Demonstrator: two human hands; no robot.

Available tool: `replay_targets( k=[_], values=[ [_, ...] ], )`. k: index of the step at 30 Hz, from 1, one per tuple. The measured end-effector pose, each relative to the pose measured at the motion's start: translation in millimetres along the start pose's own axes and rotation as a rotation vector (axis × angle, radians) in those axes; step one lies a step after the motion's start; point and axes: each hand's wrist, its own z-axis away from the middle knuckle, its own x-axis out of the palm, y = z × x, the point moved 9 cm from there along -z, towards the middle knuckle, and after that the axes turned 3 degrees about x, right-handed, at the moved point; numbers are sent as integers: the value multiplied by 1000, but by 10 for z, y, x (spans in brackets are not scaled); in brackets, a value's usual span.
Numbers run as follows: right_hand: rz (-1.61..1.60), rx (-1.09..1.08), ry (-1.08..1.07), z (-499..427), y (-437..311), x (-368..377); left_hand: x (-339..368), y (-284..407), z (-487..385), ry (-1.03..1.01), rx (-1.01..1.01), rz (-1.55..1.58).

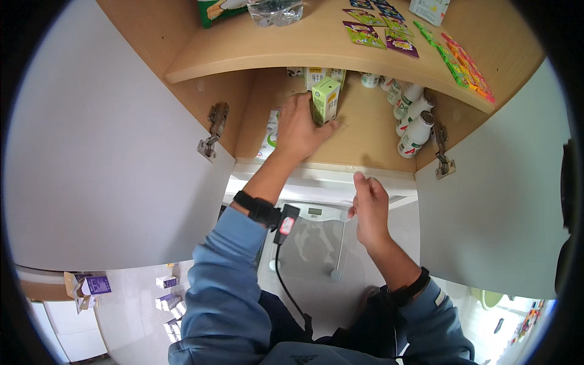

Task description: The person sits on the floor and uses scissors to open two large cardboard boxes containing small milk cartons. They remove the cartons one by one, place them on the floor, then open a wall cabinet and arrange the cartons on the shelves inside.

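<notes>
My left hand (299,130) reaches into the lower cabinet compartment. It is around a green-and-white milk carton (325,101), fingers at the left side and thumb by the front base. The carton looks upright on the wooden shelf board (360,141). More milk cartons (315,76) stand behind it, partly hidden by the upper shelf. A white-and-green packet (270,134) lies left of this hand, partly covered by it. My right hand (373,210) hovers in front of the cabinet's lower edge, fingers curled and thumb up, with nothing visible in it.
White drink bottles (413,136) line the compartment's right side. The upper shelf (273,45) bears snack packets (365,34), candy sticks (456,59) and a clear bottle (276,11). Open doors (114,159) flank me. Below are a glass scale (315,242) and small boxes (169,301).
</notes>
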Motion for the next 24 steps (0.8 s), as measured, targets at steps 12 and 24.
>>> replay_targets(
  k=[12, 24],
  values=[
    [470, -499, -22, -1399, -416, 530, -222, -522, 130, -292, -31, -590],
    [923, -556, -82, -1551, -789, 982, 220, -342, -321, -520, -149, 338]
  ],
)
